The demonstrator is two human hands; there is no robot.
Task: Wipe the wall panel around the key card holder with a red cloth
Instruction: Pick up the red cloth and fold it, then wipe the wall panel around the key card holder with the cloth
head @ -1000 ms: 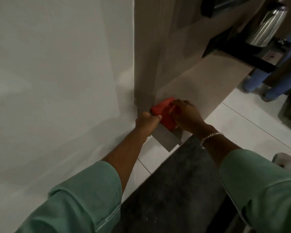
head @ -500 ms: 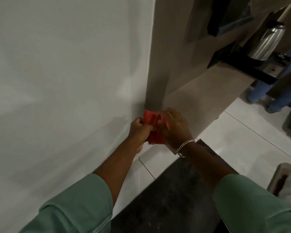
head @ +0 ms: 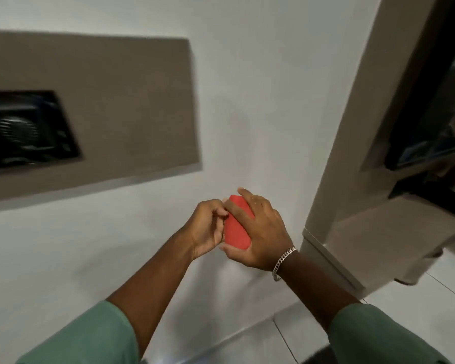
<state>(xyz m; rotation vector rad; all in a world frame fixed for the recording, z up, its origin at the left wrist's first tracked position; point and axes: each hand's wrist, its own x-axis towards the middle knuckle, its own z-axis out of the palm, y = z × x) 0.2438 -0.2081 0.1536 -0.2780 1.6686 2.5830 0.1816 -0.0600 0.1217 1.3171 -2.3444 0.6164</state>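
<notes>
Head view: my right hand (head: 258, 232) wraps around the red cloth (head: 237, 227), my left hand (head: 208, 227) pinching its near edge. It's a smooth folded wad, long axis running upright, tilted slightly left. Brown wall panel (head: 116, 101) sits up-left of my grip.

Bare white wall (head: 260, 101) lay open right of the brown panel (head: 116, 106) and below it. A cabinet edge (head: 357, 153) closed that gap far right of the panel. A dark recess (head: 24, 130) broke the panel's left part. Both hands were bunched below the panel's lower right corner, clear of it.
</notes>
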